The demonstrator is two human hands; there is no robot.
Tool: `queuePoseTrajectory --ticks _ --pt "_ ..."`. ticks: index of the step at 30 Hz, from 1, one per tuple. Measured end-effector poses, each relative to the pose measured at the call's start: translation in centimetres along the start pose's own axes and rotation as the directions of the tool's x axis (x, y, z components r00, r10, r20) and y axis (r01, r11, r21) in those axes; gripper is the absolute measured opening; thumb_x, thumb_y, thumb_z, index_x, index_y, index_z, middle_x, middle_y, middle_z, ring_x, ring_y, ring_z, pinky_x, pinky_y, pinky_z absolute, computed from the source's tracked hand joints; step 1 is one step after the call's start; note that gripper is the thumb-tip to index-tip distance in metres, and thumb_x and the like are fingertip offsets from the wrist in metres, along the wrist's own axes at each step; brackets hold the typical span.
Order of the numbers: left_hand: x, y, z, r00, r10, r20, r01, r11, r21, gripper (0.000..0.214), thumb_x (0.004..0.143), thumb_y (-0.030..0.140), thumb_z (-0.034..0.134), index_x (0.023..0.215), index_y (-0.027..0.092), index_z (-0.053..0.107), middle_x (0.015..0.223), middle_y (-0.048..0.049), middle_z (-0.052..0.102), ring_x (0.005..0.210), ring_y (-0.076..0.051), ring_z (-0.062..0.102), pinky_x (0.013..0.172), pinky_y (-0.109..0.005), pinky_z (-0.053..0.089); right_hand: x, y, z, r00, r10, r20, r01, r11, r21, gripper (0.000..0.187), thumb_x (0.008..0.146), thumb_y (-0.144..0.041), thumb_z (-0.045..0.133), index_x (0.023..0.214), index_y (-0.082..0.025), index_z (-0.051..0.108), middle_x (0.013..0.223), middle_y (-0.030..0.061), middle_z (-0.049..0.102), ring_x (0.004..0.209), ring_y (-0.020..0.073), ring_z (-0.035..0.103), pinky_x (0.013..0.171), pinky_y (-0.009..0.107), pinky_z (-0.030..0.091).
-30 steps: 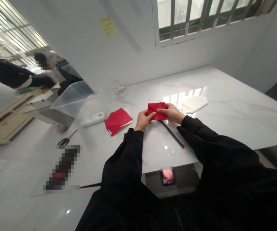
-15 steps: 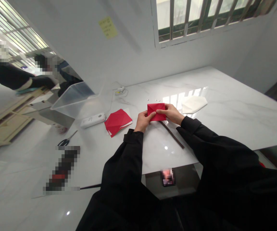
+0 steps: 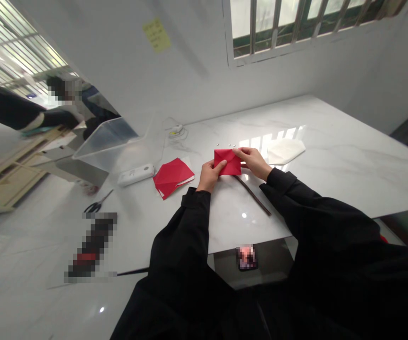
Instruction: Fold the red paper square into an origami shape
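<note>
A small folded red paper [image 3: 228, 161] lies on the white marble table [image 3: 331, 165] in front of me. My left hand [image 3: 209, 175] pinches its near left corner with thumb and fingers closed. My right hand [image 3: 254, 162] holds its right edge, the fingertips pressed on the upper right part of the paper. A thin dark stick [image 3: 252, 195] lies on the table just under my right wrist.
A stack of red paper sheets [image 3: 172, 176] lies left of my hands, beside a white device [image 3: 136, 174] and a clear plastic bin [image 3: 110, 144]. Scissors [image 3: 97, 203] lie further left. White folded paper [image 3: 284, 151] sits to the right. Two other people stand at far left.
My right fingers have slid from the middle of the red paper up to its upper right edge. The paper and my left hand have barely moved.
</note>
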State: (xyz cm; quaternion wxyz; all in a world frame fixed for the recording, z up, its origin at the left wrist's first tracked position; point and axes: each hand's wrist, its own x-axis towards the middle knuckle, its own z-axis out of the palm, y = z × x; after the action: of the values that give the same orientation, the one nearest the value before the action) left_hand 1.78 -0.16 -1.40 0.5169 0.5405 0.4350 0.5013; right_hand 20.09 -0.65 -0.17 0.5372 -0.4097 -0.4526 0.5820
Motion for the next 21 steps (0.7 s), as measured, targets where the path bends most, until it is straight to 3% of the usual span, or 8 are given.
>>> queuePoseTrajectory --ticks 7,11,13,17,21 --pt "0.09 -0.09 -0.02 1.000 0.003 0.003 -0.003 1.000 -0.011 0.049 0.066 0.055 0.085 0.088 0.012 0.075 0.080 -0.0050 0.074 0.074 -0.018 0.064 0.073 -0.028 0.048 0.63 0.18 -0.66 0.992 -0.055 -0.117 0.038 0.989 -0.142 0.053 0.074 -0.072 0.075 0.076 -0.019 0.067 0.075 0.0033 0.065 0.068 0.0132 0.056 0.058 0.024 0.048" --pt "0.03 -0.05 -0.04 1.000 -0.004 -0.001 0.004 1.000 -0.020 0.048 0.067 0.055 0.084 0.087 0.012 0.075 0.078 -0.0045 0.073 0.073 -0.017 0.063 0.071 -0.027 0.047 0.77 0.22 -0.79 0.985 -0.101 -0.138 0.074 0.979 -0.191 0.048 0.077 -0.066 0.075 0.071 -0.019 0.067 0.072 0.0034 0.063 0.065 0.0132 0.054 0.055 0.024 0.046" --pt "0.04 -0.02 -0.06 1.000 -0.009 0.012 0.010 1.000 -0.025 0.048 0.066 0.054 0.085 0.088 0.012 0.075 0.078 -0.0044 0.073 0.073 -0.017 0.063 0.071 -0.027 0.047 0.75 0.07 -0.84 0.987 -0.066 -0.144 0.038 0.981 -0.188 0.042 0.079 -0.059 0.075 0.072 -0.019 0.067 0.075 0.0038 0.065 0.067 0.0132 0.056 0.055 0.024 0.046" --pt "0.09 0.00 -0.21 0.997 -0.041 0.060 0.042 0.999 -0.016 0.047 0.064 0.052 0.087 0.086 0.012 0.075 0.077 -0.0045 0.073 0.071 -0.017 0.062 0.068 -0.027 0.046 0.42 -0.29 -0.75 0.998 0.044 -0.037 -0.048 0.991 -0.124 0.031 0.079 -0.048 0.077 0.086 -0.019 0.074 0.088 0.0044 0.072 0.073 0.0136 0.061 0.060 0.023 0.048" --pt "0.02 0.04 -0.37 0.989 -0.087 0.119 0.083 0.996 0.034 0.046 0.062 0.048 0.089 0.085 0.011 0.076 0.075 -0.0052 0.073 0.068 -0.016 0.062 0.065 -0.026 0.046 0.18 -0.09 -0.52 0.998 0.009 0.061 -0.002 0.994 -0.110 0.037 0.076 -0.051 0.080 0.089 -0.017 0.076 0.081 0.0042 0.072 0.069 0.0136 0.060 0.060 0.025 0.048"
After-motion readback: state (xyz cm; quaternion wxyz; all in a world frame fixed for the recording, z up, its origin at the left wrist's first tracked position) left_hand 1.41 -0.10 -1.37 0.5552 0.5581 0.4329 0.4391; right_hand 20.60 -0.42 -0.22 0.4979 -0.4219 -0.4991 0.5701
